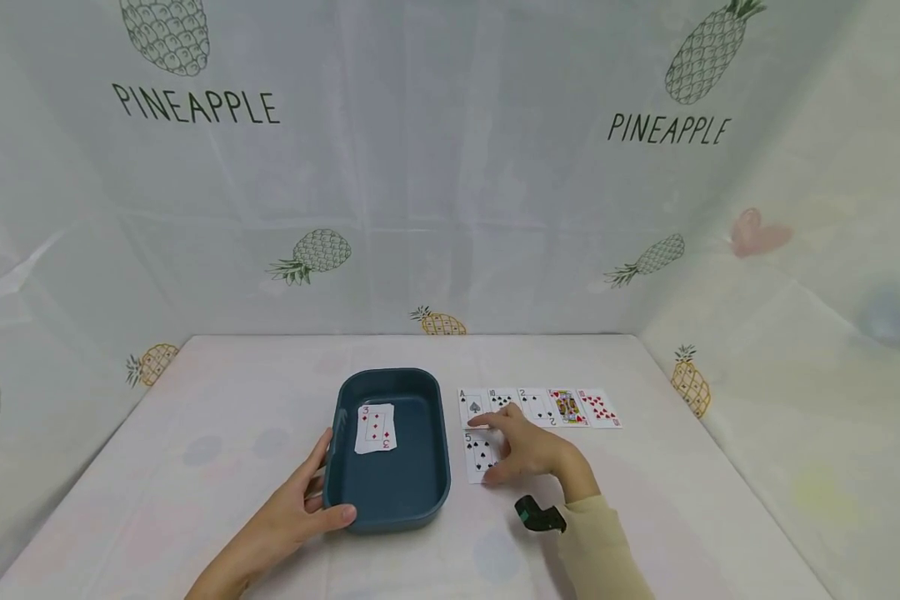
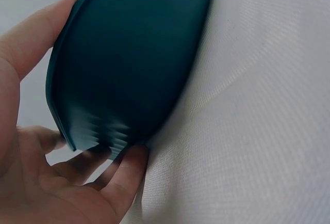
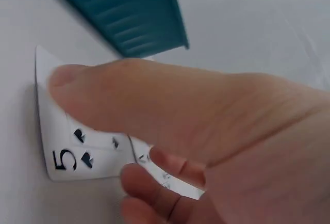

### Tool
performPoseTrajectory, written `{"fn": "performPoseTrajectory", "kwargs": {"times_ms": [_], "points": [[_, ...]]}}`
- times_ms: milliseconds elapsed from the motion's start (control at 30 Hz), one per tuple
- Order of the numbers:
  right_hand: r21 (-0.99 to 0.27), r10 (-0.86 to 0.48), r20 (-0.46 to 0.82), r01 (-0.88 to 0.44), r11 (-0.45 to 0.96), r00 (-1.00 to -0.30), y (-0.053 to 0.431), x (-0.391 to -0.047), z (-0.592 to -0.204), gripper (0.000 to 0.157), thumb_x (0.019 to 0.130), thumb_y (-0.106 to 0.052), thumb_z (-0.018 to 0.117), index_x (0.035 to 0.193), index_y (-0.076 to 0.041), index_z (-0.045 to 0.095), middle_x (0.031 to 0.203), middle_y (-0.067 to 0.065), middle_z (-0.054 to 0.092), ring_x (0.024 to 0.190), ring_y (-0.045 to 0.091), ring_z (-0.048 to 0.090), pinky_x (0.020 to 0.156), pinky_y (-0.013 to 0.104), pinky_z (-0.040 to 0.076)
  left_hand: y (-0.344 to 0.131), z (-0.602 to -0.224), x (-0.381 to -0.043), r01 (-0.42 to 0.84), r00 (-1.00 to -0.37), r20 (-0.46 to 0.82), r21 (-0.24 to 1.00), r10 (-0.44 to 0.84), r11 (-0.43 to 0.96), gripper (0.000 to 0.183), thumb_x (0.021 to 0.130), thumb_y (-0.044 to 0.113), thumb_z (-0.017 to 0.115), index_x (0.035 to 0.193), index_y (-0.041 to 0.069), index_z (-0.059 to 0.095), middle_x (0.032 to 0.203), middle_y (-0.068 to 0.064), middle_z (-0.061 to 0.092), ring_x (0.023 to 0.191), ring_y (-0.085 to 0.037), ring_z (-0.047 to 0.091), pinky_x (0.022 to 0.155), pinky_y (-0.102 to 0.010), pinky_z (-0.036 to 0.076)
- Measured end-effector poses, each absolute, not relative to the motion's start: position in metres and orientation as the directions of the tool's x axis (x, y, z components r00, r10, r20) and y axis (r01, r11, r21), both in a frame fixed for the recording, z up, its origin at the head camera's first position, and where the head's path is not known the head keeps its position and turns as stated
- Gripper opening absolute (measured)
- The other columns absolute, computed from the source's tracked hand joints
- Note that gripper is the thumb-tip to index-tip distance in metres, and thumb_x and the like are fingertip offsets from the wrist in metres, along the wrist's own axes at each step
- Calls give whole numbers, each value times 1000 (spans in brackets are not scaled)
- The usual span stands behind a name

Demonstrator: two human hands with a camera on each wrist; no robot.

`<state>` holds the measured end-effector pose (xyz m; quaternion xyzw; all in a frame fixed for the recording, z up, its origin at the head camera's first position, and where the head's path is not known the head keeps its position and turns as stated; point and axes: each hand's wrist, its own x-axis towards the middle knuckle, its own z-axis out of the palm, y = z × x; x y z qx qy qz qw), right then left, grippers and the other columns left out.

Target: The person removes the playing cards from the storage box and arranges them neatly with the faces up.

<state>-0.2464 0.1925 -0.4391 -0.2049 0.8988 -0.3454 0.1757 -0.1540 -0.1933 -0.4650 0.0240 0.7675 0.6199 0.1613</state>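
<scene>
My left hand (image 1: 294, 508) grips the dark blue rectangular tray (image 1: 440, 450) at its near left side, thumb on the rim and fingers against the outer wall, as the left wrist view also shows. Inside the tray lies a small stack of playing cards, a three of diamonds (image 1: 376, 427) on top. To the right, my right hand (image 1: 525, 446) holds a five of spades (image 1: 478, 454), thumb at its near end and fingers by its far end. The right wrist view shows the thumb across the card (image 3: 77, 170). Just beyond it lies an ace of spades (image 1: 470, 404), partly behind the index finger.
Right of the ace, several face-up cards continue the row, among them a black two (image 1: 534, 405), a face card (image 1: 567, 407) and a red ten (image 1: 600, 408). A dark strap or band (image 1: 540, 515) shows at the right wrist. A pineapple-print sheet (image 1: 450, 167) hangs behind the table.
</scene>
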Motion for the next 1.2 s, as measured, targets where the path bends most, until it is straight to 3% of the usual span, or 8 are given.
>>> {"fn": "performPoseTrajectory", "kwargs": {"times_ms": [167,333,567,767,900,1000,1200], "points": [[-729,-480,-84,-274,627,-873,192,-246,-430,71,87,-22,89,150,-19,58,139,20,46,88,20,60,75,34,52,-194,-464,-151,-156,-948,-209,962,240,223,113,92,28,85,172,35,7,173,-22,23,139,-33,57,107,-43,56],[-711,-474,27,-351,609,-880,182,-254,-408,63,91,-21,85,148,-19,59,136,21,48,91,19,61,77,35,53,-193,-464,-151,-161,-946,-214,962,243,220,112,92,28,85,173,33,7,175,-21,17,140,-34,56,107,-43,55],[-684,-540,122,-464,562,-833,135,-264,-372,63,92,-21,85,149,-17,59,135,16,52,97,22,67,79,34,59,-192,-464,-153,-140,-947,-197,964,253,226,113,91,27,86,173,32,7,175,-21,17,141,-35,56,108,-45,54],[-671,-606,75,-490,557,-792,80,-283,-364,64,92,-23,85,150,-17,58,142,18,51,105,26,68,84,34,61,-190,-464,-152,-162,-949,-216,959,230,235,112,93,29,85,173,31,6,175,-23,18,141,-36,56,107,-46,55],[-726,-613,8,-427,540,-790,55,-292,-375,66,92,-24,84,151,-16,56,147,19,48,112,29,67,88,36,61,-190,-464,-151,-149,-946,-203,965,253,215,111,94,28,84,173,31,6,175,-23,17,140,-37,56,107,-47,55],[-781,-602,-34,-355,514,-797,43,-294,-386,68,92,-21,84,153,-13,55,149,21,48,118,35,67,95,42,60,-191,-464,-151,-134,-943,-186,971,277,198,110,95,27,83,173,32,5,175,-22,15,141,-38,55,108,-47,54],[-763,-521,-111,-264,591,-846,27,-295,-403,71,87,-22,87,151,-14,58,149,22,51,131,38,55,110,56,49,-193,-463,-150,-129,-942,-181,973,282,193,109,96,26,82,173,32,5,175,-22,15,140,-38,56,108,-47,55]]}}
